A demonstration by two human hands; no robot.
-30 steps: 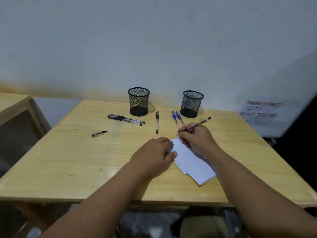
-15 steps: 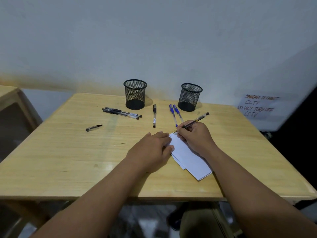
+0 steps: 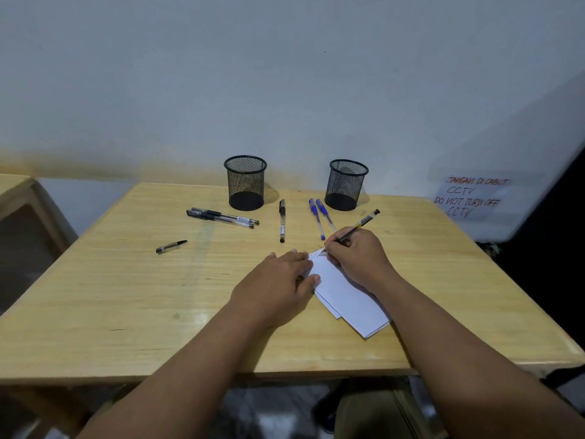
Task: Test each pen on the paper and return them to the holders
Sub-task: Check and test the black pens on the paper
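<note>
My right hand [image 3: 357, 255] grips a black pen [image 3: 364, 221], its tip touching the far corner of the white paper [image 3: 348, 299], where dark scribbles show. My left hand [image 3: 278, 286] lies flat on the paper's left edge, fingers spread. Two empty black mesh holders stand at the back: the left holder [image 3: 245, 182] and the right holder [image 3: 347, 184]. On the table lie two black pens [image 3: 223, 217], a single black pen [image 3: 282, 220], two blue pens [image 3: 319, 217] and a pen cap [image 3: 171, 246].
The wooden table [image 3: 126, 296] stands against a white wall. A handwritten note [image 3: 471, 196] hangs on the wall at the right. Another wooden table [image 3: 15, 188] is at the far left.
The pen tip has moved on the paper and scribbles now show at its corner. The left hand stays on the sheet. My view shifted slightly.
</note>
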